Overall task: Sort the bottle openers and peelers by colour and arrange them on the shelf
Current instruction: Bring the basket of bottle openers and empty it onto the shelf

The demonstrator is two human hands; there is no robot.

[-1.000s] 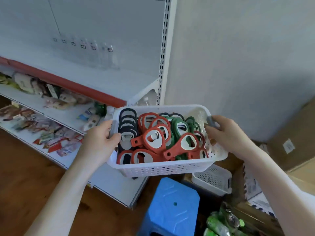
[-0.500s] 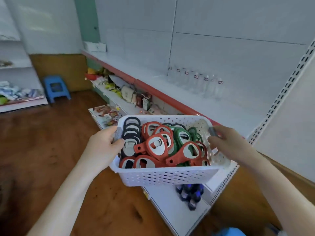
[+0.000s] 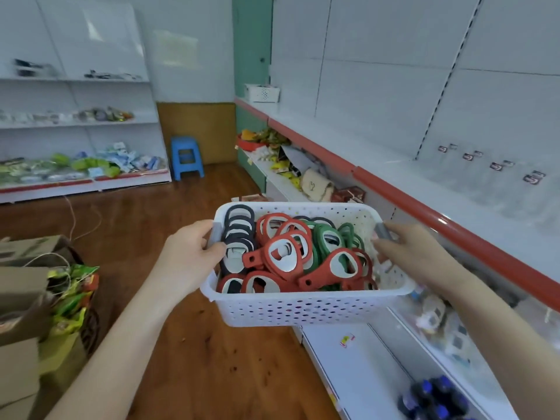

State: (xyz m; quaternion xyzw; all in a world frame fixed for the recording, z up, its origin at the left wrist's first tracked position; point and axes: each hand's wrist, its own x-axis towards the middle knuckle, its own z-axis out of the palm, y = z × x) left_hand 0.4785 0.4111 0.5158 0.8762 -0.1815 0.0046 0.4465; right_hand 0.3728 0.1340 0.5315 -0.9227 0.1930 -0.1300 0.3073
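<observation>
Beside the long white shelf (image 3: pixel 454 189) with its red edge strip, a perforated white plastic basket (image 3: pixel 303 307) hangs clear of it, the left hand (image 3: pixel 191 256) curled round one grey handle (image 3: pixel 213 237) and the right hand (image 3: pixel 415 253) round the other. Sorting seems not yet begun; next the basket wants setting down on the shelf. Inside lie flat, looped bottle openers (image 3: pixel 285 256), red, green and dark, metal-centred.

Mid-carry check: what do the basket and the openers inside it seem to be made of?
Basket: white moulded plastic, semi-gloss; the even perforations and rolled rim suggest it. Openers: the red, green and dark frames look like matte plastic or rubber. Their pale inserts may be metal, but blur leaves that open.
</observation>
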